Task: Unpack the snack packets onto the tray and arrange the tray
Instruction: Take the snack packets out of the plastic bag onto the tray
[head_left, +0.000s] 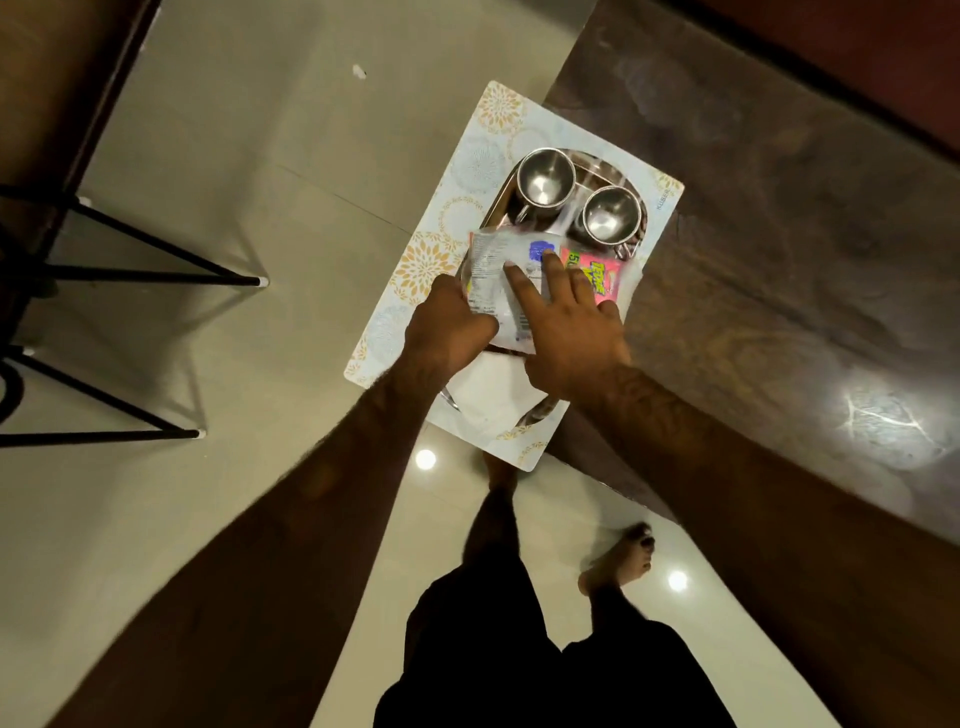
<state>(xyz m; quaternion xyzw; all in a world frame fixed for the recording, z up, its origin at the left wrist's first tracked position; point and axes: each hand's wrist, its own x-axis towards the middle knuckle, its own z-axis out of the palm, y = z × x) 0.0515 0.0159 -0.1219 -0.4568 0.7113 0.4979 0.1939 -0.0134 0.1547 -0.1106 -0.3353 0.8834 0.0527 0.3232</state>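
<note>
A steel tray (638, 208) lies on a patterned placemat (467, 166) at the table's corner. Two steel cups (545, 179) (610, 214) stand at its far end. A clear white snack packet (493, 254) lies across the tray's middle, and my left hand (449, 327) grips its near left edge. My right hand (569, 322) rests with spread fingers on that packet and on a pink packet (597, 273) beside it. A white folded napkin (493, 395) lies on the near end of the tray, partly under my hands.
The dark wooden table (779, 260) stretches right and away. The placemat overhangs the table's left edge above a pale tiled floor (234, 182). Black metal stool legs (130, 260) stand at the left. My legs and bare feet (618, 558) are below.
</note>
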